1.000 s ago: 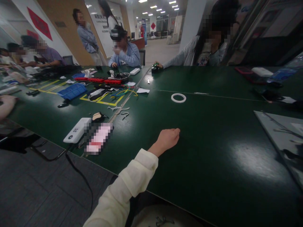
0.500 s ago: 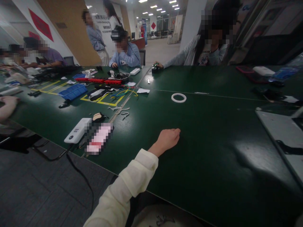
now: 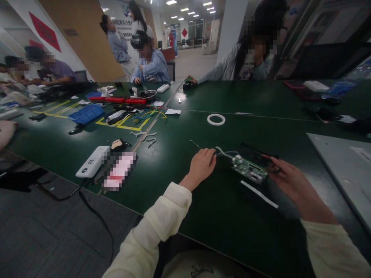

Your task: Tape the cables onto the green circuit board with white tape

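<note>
A small green circuit board (image 3: 248,169) with wires lies on the dark green table (image 3: 203,216) in front of me. My right hand (image 3: 290,185) grips its right end, next to a black part (image 3: 257,152). My left hand (image 3: 202,166) rests to the left of the board, its fingers pinched on the board's thin wires (image 3: 223,152). A white strip (image 3: 259,194) lies on the table just below the board.
A white ring (image 3: 216,119) lies further back. A white power bank (image 3: 93,161), a phone and cables sit at the left. A grey panel (image 3: 342,170) lies at the right. A blue tray (image 3: 87,113), a red power strip (image 3: 117,99) and several seated people are beyond.
My right hand has come into view from the right and brought the circuit board down in front of me. My left hand, resting alone before, now pinches the board's wires.
</note>
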Demonstrator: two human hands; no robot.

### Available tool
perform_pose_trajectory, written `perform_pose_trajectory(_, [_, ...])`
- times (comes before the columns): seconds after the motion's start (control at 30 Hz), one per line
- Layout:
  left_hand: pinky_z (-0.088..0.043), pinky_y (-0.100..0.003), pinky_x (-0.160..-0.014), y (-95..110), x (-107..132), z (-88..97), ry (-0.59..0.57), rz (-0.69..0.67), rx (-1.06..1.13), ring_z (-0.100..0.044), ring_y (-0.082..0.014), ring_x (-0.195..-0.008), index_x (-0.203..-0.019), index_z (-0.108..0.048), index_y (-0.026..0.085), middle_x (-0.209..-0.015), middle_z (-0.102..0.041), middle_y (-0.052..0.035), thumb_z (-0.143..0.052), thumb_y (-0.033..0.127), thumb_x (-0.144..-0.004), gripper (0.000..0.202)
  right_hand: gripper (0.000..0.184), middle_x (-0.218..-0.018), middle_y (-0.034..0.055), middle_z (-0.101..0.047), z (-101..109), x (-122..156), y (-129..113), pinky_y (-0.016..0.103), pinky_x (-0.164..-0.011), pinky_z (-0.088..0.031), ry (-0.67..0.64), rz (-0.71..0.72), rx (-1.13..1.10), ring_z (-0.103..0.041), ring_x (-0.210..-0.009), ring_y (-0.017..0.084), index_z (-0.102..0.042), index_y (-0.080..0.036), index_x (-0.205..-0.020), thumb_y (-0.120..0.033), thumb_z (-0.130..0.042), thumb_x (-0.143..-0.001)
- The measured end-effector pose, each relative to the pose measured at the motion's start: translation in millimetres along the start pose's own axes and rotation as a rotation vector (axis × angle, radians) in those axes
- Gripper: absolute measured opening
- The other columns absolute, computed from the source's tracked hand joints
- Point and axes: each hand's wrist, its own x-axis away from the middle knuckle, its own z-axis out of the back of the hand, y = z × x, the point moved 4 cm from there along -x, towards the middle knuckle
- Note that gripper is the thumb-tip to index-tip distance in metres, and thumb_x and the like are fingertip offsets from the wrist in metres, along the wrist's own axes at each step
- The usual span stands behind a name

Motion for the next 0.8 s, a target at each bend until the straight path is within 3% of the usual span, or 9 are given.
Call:
perform_pose_trajectory(0.13, [-0.046,-0.03,-0.087,3.0,0.3,0.8,0.057,-0.048,0.015,-0.052,-0.0157,-0.1,-0.113,-0.047,0.016,-0.109,-0.055,-0.0067,-0.04,0.023,-0.091,0.025,0.018,-0.069,0.0006,-0.061,-22.5,6.3,12.7,0.011,-0.052,-0.05,-0.067,-0.081,-0.058,-0.056,-0.059,0.007,-0.07,-0.018,-0.09,-0.015,-0.063,-0.074])
perform_pose_trajectory(0.23, [-0.043,-0.034,-0.093,3.7,0.9,0.9,0.097,-0.048,0.005,-0.048,-0.0175,-0.109,-0.118,-0.044,0.016,-0.118,-0.051,-0.0088,-0.04,0.026,-0.091,0.029,0.02,-0.062,-0.0013,-0.057,-29.2,7.8,17.7,0.009,-0.048,-0.05,-0.113,-0.136,-0.111,-0.052,-0.049,0.005,-0.07,-0.019,-0.092,-0.015,-0.063,-0.074])
perform_pose_trajectory(0.43, [-0.037,-0.039,-0.1,0.0,-0.2,4.4,0.147,-0.014,-0.049,-0.04,-0.0205,-0.121,-0.118,-0.044,0.017,-0.125,-0.047,-0.0106,-0.038,0.03,-0.092,0.031,0.02,-0.066,-0.0006,-0.06,-38.9,7.7,30.4,0.011,-0.053,-0.052,-0.145,-0.189,-0.174,-0.055,-0.054,0.006,-0.068,-0.017,-0.096,-0.019,-0.063,-0.077])
perform_pose_trajectory(0.53, [-0.034,-0.039,-0.103,1.2,-1.0,4.5,0.103,-0.069,-0.044,-0.039,-0.0196,-0.124,-0.113,-0.048,0.017,-0.124,-0.049,-0.0094,-0.035,0.029,-0.092,0.028,0.018,-0.073,0.0017,-0.064,-43.4,8.6,34.5,0.013,-0.055,-0.054,-0.16,-0.167,-0.116,-0.058,-0.059,0.008,-0.069,-0.017,-0.093,-0.017,-0.063,-0.076])
perform_pose_trajectory(0.63, [-0.032,-0.041,-0.105,7.0,-0.3,1.6,0.032,-0.168,-0.037,-0.035,-0.0214,-0.127,-0.121,-0.043,0.016,-0.132,-0.043,-0.011,-0.038,0.035,-0.091,0.036,0.016,-0.083,0.0036,-0.066,-44.2,8.1,38.6,0.015,-0.057,-0.054,-0.162,-0.146,-0.038,-0.06,-0.068,0.01,-0.069,-0.017,-0.091,-0.02,-0.063,-0.076])
perform_pose_trajectory(0.8, [-0.026,-0.044,-0.108,24.5,6.7,-12.0,-0.202,-0.425,-0.096,-0.03,-0.0239,-0.131,-0.127,-0.041,0.019,-0.137,-0.04,-0.0105,-0.047,0.049,-0.085,0.052,0.02,-0.084,0.0031,-0.064,-39.5,2.6,40.4,0.02,-0.058,-0.055,-0.149,-0.045,0.175,-0.06,-0.074,0.013,-0.068,-0.02,-0.092,-0.029,-0.065,-0.075])
